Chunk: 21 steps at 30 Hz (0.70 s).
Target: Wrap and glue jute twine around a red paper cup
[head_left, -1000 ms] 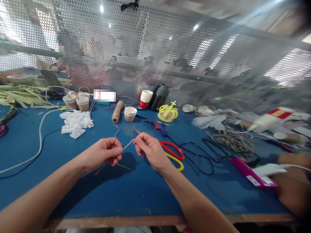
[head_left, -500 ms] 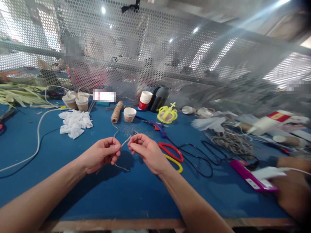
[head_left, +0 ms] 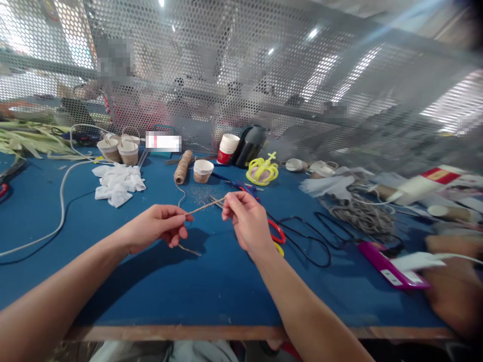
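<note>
A thin piece of brown twine (head_left: 206,206) is stretched between my two hands above the blue table. My left hand (head_left: 160,226) pinches one part of it between thumb and fingers. At the other end, my right hand (head_left: 247,218) grips it with the fingertips. A loose twine end hangs below my left hand. Behind the hands lies a twine spool (head_left: 183,167), its strand trailing toward my left hand. Beside the spool stands a small paper cup wrapped in brown (head_left: 203,172). Scissors with red and yellow handles (head_left: 277,231) lie partly hidden behind my right hand.
A blue glue gun (head_left: 247,188), a yellow crown-shaped piece (head_left: 262,172), stacked cups (head_left: 228,148) and a black kettle (head_left: 250,147) stand behind. White gloves (head_left: 118,182) lie left. Black cable (head_left: 324,256), a purple power strip (head_left: 390,266) and another person's arm (head_left: 453,281) are right.
My right hand has moved right and slightly up, away from my left hand. The twine between them now shows a longer, straighter stretch. The view has tilted slightly downward.
</note>
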Each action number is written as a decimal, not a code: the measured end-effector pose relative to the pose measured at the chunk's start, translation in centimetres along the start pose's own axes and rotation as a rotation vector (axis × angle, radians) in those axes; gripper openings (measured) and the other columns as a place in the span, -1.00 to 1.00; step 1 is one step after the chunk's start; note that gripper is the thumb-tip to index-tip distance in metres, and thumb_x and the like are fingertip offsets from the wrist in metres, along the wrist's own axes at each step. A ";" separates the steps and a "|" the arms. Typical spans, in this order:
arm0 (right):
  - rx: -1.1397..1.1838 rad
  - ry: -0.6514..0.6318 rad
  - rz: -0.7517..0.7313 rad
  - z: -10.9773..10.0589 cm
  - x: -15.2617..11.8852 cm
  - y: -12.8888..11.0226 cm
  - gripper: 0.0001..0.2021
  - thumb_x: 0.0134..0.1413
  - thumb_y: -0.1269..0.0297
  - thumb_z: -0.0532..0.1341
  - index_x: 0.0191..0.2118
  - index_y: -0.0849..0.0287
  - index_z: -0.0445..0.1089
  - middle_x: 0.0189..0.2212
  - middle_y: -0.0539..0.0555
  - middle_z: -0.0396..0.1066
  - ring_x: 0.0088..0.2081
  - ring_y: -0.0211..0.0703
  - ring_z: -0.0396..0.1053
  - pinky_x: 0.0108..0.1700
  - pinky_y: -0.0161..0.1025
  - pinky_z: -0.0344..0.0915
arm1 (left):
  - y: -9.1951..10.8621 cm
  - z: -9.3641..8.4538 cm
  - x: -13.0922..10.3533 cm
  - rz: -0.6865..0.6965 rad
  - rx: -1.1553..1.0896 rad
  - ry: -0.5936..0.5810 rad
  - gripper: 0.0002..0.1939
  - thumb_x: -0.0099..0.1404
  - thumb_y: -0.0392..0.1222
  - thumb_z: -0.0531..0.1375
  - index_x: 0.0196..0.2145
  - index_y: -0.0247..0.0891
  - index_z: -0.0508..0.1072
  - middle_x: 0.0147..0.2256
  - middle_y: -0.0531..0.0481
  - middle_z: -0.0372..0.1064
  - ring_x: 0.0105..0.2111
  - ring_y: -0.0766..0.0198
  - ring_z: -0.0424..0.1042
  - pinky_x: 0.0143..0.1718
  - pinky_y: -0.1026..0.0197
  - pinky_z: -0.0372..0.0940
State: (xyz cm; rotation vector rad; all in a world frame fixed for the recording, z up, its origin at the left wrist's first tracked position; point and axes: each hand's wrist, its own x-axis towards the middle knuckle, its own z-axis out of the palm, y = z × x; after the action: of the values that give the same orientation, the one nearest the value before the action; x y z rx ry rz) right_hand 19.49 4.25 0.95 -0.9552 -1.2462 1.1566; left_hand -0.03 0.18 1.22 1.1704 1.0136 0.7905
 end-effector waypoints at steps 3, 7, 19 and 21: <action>-0.282 0.063 -0.204 -0.5 0.2 -0.2 -0.81 -0.01 0.17 0.17 -0.32 0.18 0.30 -0.47 0.02 0.33 -0.44 -0.24 0.31 -0.40 -0.23 0.30 | -0.4 0.3 0.2 0.155 0.286 0.141 -0.78 0.19 -0.11 0.07 -0.37 -0.34 0.39 -0.56 0.04 0.35 -0.65 0.42 0.26 -0.57 0.32 0.17; -0.848 0.028 -0.778 -0.2 -0.3 -0.5 -0.78 0.00 0.22 0.20 -0.20 0.16 0.34 -0.19 0.15 0.39 -0.08 -0.05 0.26 -0.02 -0.04 0.17 | -1.2 0.7 0.3 0.311 0.649 0.268 -0.76 0.24 -0.19 -0.02 -0.34 -0.32 0.41 -0.54 0.01 0.40 -0.64 0.38 0.28 -0.56 0.33 0.18; -1.129 -0.327 -0.774 0.8 -1.8 0.8 -0.74 0.18 0.26 0.02 -0.36 0.21 0.43 -0.48 0.09 0.45 -0.42 -0.21 0.36 -0.33 -0.29 0.22 | -1.7 0.7 0.5 0.542 0.825 0.406 -0.81 0.19 -0.12 0.12 -0.34 -0.28 0.45 -0.44 -0.05 0.48 -0.48 0.28 0.40 -0.41 0.30 0.25; -1.092 -0.343 -0.741 0.8 -1.7 0.8 -0.74 0.18 0.25 0.02 -0.34 0.21 0.42 -0.47 0.10 0.44 -0.40 -0.21 0.36 -0.32 -0.30 0.24 | -1.6 0.7 0.4 0.600 0.867 0.404 -0.80 0.22 -0.13 0.10 -0.41 -0.27 0.46 -0.47 -0.04 0.47 -0.49 0.30 0.39 -0.42 0.32 0.23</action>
State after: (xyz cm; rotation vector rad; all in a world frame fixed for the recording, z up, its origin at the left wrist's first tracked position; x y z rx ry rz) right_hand 18.70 2.64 -0.08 -0.8925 -2.3350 -0.0360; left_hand 0.76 -0.10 -0.33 2.1831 1.4257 1.1278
